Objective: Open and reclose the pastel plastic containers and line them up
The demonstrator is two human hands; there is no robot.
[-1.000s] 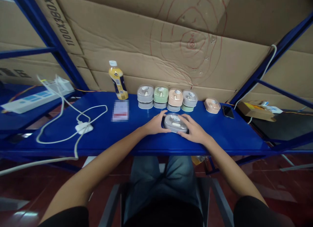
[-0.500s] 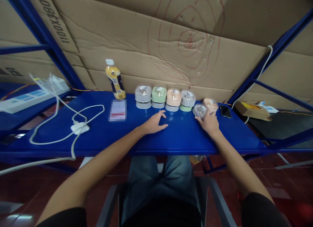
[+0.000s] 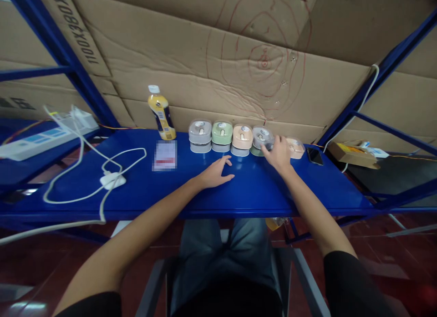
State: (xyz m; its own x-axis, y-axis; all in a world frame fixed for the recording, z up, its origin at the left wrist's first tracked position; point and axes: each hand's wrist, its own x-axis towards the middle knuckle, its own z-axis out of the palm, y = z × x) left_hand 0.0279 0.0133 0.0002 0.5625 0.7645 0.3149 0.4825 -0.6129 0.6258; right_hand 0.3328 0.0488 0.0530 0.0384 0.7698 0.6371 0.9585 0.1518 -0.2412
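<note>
My left hand (image 3: 216,173) lies flat on the blue shelf (image 3: 252,191), fingers spread, holding nothing. My right hand (image 3: 278,154) reaches to the back row of small lidded boxes. Its fingers close over a grey box that is mostly hidden under it, between the grey-on-green stack (image 3: 261,137) and a single peach box (image 3: 296,147). Left of these stand a peach-on-grey stack (image 3: 242,137), a green-topped stack (image 3: 221,134) and a grey stack (image 3: 200,132).
A yellow drink bottle (image 3: 160,113) stands at the back against cardboard sheets, with a card (image 3: 165,155) in front of it. A white cable and adapter (image 3: 111,180) lie at the left near a power strip (image 3: 44,137). A phone (image 3: 314,156) and a carton (image 3: 357,150) are at the right.
Both hands held the grey box at the shelf's middle. My right hand carried it right to the peach box, then nudged left toward the row. My left hand let go and rests flat.
</note>
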